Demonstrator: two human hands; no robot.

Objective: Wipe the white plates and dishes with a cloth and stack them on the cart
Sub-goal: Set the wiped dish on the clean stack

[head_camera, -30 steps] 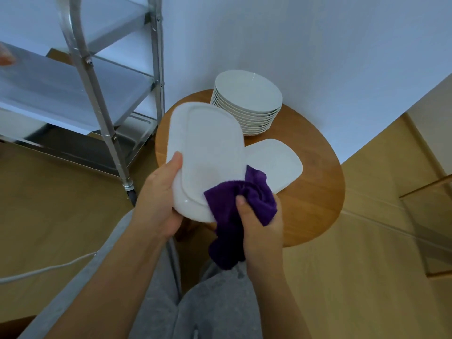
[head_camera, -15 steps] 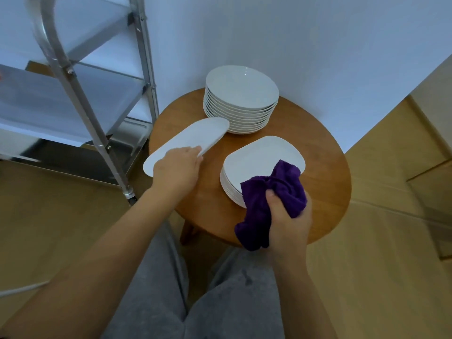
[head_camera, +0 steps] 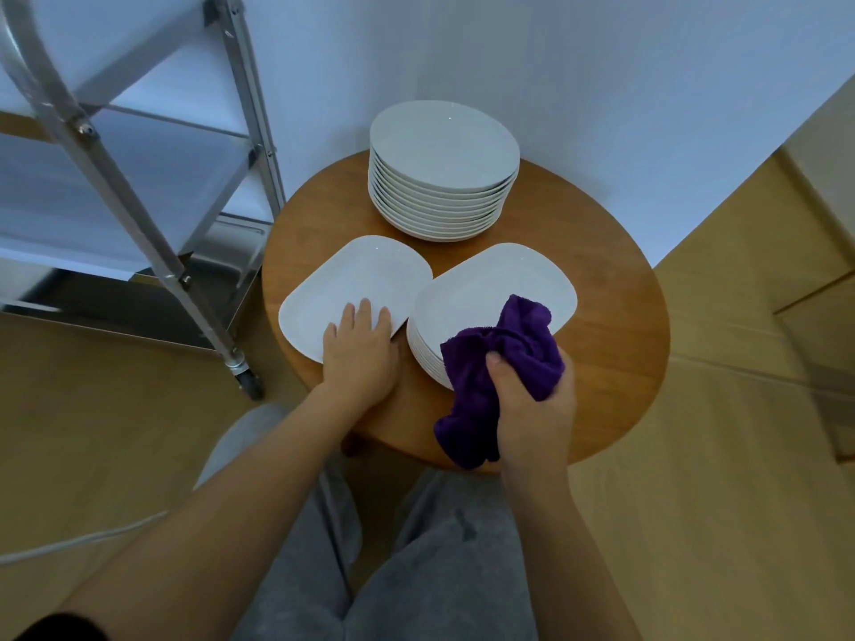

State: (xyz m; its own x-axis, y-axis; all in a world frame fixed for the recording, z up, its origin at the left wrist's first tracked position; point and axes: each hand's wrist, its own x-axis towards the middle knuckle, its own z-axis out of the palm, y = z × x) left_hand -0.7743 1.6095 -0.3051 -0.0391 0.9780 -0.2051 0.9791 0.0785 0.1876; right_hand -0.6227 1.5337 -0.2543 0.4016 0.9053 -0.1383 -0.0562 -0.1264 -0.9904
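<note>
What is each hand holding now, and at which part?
The right hand grips the bunched purple cloth around its middle. The left hand holds nothing; its straight fingers rest on the near edge of the single white rounded-rectangular plate.

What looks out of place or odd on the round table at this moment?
One thing: the single plate under the left hand lies flat with its near corner past the edge of the table, so it overhangs a little. The two stacks look even, nothing looks chipped or spilled. The right hand grips the cloth.
</note>
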